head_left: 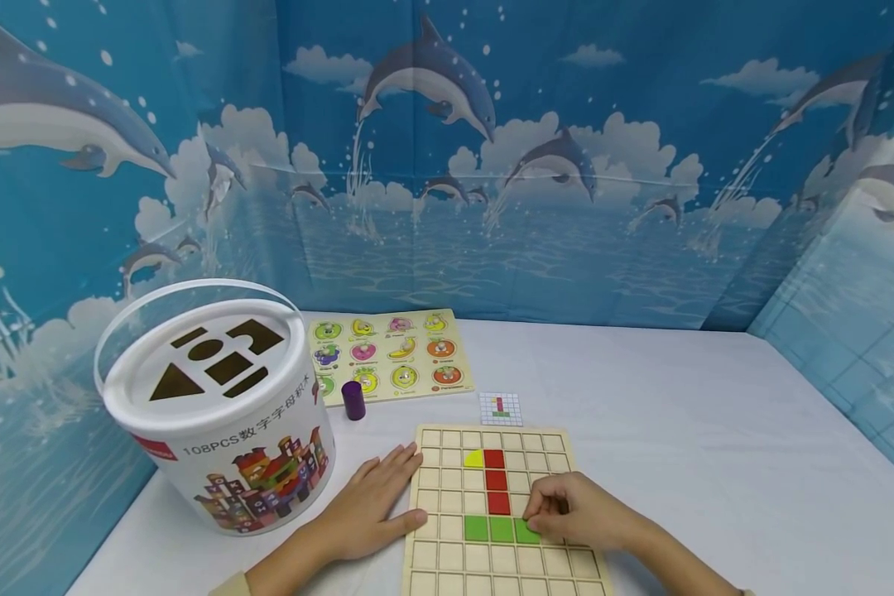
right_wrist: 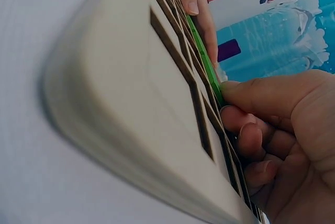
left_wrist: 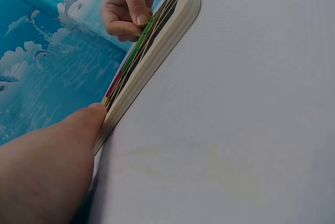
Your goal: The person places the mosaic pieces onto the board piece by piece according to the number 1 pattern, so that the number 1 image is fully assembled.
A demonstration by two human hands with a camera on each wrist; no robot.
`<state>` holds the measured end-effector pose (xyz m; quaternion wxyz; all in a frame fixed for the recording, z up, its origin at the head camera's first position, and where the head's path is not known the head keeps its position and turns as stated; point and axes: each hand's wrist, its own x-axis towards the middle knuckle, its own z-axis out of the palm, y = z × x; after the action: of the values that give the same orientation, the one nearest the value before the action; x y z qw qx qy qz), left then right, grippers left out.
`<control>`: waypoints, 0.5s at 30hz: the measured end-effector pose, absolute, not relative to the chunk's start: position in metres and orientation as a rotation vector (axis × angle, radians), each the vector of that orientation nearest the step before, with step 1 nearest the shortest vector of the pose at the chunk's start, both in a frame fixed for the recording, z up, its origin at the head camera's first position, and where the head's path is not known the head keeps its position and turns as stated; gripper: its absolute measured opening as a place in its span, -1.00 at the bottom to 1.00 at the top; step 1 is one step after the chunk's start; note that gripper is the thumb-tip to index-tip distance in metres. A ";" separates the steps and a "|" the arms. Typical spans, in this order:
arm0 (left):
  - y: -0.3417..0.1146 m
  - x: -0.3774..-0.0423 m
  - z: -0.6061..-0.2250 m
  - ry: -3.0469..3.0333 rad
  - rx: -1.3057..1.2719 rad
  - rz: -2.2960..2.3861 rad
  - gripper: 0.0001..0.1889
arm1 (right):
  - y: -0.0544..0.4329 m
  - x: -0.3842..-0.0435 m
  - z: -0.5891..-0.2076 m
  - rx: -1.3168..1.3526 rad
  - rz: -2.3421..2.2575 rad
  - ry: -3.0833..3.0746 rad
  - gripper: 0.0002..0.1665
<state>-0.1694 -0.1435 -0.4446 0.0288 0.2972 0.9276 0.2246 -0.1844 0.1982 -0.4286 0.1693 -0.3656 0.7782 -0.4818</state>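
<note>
A wooden grid board (head_left: 450, 556) lies on the table with square cells. Three red square tiles (head_left: 496, 480) stand in a column on it, a yellow quarter-round tile (head_left: 474, 459) left of the top one. Below them runs a row of green square tiles (head_left: 488, 528). My right hand (head_left: 584, 511), fingers curled, has its thumb and fingertip on the rightmost green tile (head_left: 525, 531), which lies partly hidden in its cell. My left hand (head_left: 372, 509) rests with straight fingers along the board's left edge. Its thumb (left_wrist: 97, 107) touches the board's edge in the left wrist view.
A small pattern card (head_left: 501, 409) lies just behind the board. Farther left are a purple cylinder (head_left: 353, 401), a fruit puzzle board (head_left: 417, 389) and a white lidded bucket (head_left: 264, 447) with shaped holes and a handle. A dolphin-print curtain (head_left: 603, 248) hangs behind the white table (head_left: 715, 430).
</note>
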 end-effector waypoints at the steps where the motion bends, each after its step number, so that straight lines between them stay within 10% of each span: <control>1: -0.144 -0.169 -0.444 2.860 0.914 0.692 -0.18 | 0.198 -0.184 -0.428 -1.042 -1.370 2.211 -0.94; 15: -0.142 -0.169 -0.442 2.847 0.896 0.688 -0.18 | 0.202 -0.187 -0.421 -0.903 -1.385 2.241 -0.95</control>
<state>-0.1694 -0.1422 -0.4424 0.0393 0.2924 0.9288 0.2243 -0.1868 0.2021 -0.4213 0.1774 -0.3192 0.7919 -0.4894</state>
